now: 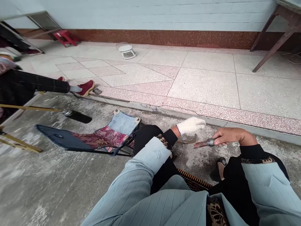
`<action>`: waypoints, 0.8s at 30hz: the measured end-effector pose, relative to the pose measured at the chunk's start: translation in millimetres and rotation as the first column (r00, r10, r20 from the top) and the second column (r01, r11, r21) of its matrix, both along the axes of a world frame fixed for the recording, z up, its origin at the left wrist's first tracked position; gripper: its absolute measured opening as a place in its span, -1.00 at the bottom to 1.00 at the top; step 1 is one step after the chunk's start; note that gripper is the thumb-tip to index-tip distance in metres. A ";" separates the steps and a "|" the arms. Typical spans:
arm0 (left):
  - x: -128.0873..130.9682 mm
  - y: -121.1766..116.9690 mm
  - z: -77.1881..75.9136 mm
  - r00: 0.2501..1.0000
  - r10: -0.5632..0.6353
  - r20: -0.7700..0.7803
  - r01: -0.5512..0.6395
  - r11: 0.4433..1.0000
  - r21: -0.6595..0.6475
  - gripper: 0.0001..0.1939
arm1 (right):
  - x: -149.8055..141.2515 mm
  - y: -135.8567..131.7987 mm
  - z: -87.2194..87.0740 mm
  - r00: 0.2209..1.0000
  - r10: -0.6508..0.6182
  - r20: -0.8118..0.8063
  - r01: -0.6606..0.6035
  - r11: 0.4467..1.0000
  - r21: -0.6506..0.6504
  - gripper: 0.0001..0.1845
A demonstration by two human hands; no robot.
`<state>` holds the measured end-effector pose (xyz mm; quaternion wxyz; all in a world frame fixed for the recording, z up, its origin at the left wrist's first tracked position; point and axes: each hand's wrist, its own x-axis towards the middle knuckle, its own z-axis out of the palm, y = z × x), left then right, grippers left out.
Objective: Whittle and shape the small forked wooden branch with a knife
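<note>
1. The right hand had its fingers wrapped around a wooden handle, over the ground near the edge of the tiled step.
2. The gloved left hand had partly curled fingers; I couldn't tell whether they gripped anything.
3. A curved rod showed just below the glove.
</note>
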<state>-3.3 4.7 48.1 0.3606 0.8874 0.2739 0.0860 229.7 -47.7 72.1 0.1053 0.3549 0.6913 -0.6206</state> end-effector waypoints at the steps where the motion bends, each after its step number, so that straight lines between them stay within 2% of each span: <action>1: 1.1 1.3 -2.2 1.000 0.009 0.020 -0.009 1.000 -0.003 -0.76 | -3.2 -0.9 4.2 0.998 -0.002 -0.064 0.003 1.000 0.010 -0.58; 6: 9.1 5.9 -26.3 0.996 0.078 0.049 -0.073 0.992 -0.101 -0.76 | -4.7 0.8 14.7 0.966 -0.188 -0.180 0.210 0.971 0.112 -0.58; 10: 13.1 5.1 -39.8 0.989 0.148 -0.015 -0.149 0.978 -0.147 -0.75 | -0.7 1.8 10.0 0.919 -0.345 -0.191 0.385 0.890 0.245 -0.56; 12: 15.2 1.2 -41.7 0.989 0.140 -0.039 -0.144 0.983 -0.116 -0.71 | 0.7 3.7 6.0 0.868 -0.451 -0.207 0.495 0.806 0.325 -0.56; 15: 19.4 -8.0 -42.0 0.999 0.003 -0.033 -0.005 0.999 -0.053 -0.69 | 3.8 9.8 -0.2 0.749 -0.641 -0.167 0.627 0.603 0.493 -0.56; 17: 21.6 -13.7 -41.0 0.991 -0.114 -0.064 0.113 0.993 -0.021 -0.69 | 7.4 15.2 -4.5 0.686 -0.722 -0.085 0.603 0.499 0.622 -0.56; 18: 21.9 -15.4 -39.9 0.984 -0.155 -0.091 0.156 0.988 0.003 -0.70 | 9.6 17.8 -6.8 0.675 -0.737 -0.035 0.559 0.481 0.676 -0.57; 19: 21.5 -16.3 -38.0 0.977 -0.180 -0.117 0.184 0.982 0.029 -0.70 | 12.0 20.2 -9.2 0.678 -0.735 0.018 0.503 0.482 0.717 -0.58; 21: 18.2 -14.9 -31.8 0.972 -0.182 -0.146 0.195 0.978 0.079 -0.71 | 16.3 23.4 -13.9 0.707 -0.695 0.128 0.378 0.525 0.763 -0.61; 23: 12.5 -10.7 -23.0 0.977 -0.147 -0.153 0.164 0.981 0.101 -0.72 | 18.6 23.7 -17.7 0.736 -0.630 0.246 0.284 0.618 0.734 -0.62; 24: 9.4 -8.1 -18.3 0.979 -0.125 -0.161 0.144 0.983 0.110 -0.73 | 18.4 22.6 -18.9 0.760 -0.576 0.299 0.256 0.689 0.677 -0.63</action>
